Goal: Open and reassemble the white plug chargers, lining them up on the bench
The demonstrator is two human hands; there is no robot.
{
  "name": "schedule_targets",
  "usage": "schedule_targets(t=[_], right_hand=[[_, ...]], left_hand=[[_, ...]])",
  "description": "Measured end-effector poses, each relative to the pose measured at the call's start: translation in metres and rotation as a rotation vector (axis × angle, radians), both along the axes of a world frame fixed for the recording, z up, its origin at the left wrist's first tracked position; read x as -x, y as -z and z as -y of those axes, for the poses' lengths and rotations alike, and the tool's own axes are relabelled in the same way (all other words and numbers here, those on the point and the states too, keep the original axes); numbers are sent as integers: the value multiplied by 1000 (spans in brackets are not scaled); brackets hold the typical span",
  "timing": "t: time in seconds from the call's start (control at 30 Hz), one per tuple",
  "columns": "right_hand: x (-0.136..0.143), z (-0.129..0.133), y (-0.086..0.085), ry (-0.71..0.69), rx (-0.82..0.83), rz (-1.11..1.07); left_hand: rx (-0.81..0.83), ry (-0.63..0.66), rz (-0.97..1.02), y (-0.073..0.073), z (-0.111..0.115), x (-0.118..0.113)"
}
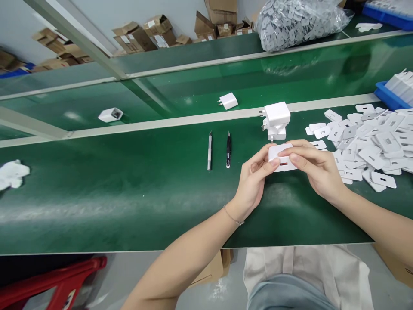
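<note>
Charger [284, 166] partly behind right hand [322, 169]

Bunch of open cardboard boxes [134, 39] up at the back; red plastic stool [80, 270] down lower left. Some lumpy white thing [12, 174] far left; can't tell what.

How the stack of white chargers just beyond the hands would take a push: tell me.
The stack would probably shift or topple, since its pieces look unevenly aligned. Their smooth white surfaces may let them slide over each other. Their boxy, hard-looking shape suggests they would stay stiff and are unlikely to roll far.
</note>
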State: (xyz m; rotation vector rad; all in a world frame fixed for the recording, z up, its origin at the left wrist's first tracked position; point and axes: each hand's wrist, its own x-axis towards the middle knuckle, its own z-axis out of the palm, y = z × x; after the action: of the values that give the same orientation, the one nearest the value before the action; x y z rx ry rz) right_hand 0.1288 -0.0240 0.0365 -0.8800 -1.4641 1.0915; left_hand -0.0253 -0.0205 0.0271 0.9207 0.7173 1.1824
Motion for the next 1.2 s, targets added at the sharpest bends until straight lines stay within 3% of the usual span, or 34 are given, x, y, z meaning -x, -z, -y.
schedule_targets(t=[0.23,0.47,0.67,0.8,0.93,1.07,1.2], right_hand=[[-4,-3,-1,-65,-93,170],[-5,-4,0,-89,-94,118],[-8,-9,-2,-151,-139,56],[-11,-10,-3,-157,-125,22],[-11,-8,-2,-74,-133,48],[-10,-5,-3,18,-192,102],[-13,-5,-2,-11,-298,221]], left_hand=[[-53,-32,-36,0,-2,2],[-111,-37,-94,-2,1,3],[-260,-83,-132,-1,-5,6],[-307,-37,-167,-2,-6,9],[-250,16,-130,-3,-5,11],[-43,105,-20,-1,-7,10],[28,202,-72,1,-13,11]])
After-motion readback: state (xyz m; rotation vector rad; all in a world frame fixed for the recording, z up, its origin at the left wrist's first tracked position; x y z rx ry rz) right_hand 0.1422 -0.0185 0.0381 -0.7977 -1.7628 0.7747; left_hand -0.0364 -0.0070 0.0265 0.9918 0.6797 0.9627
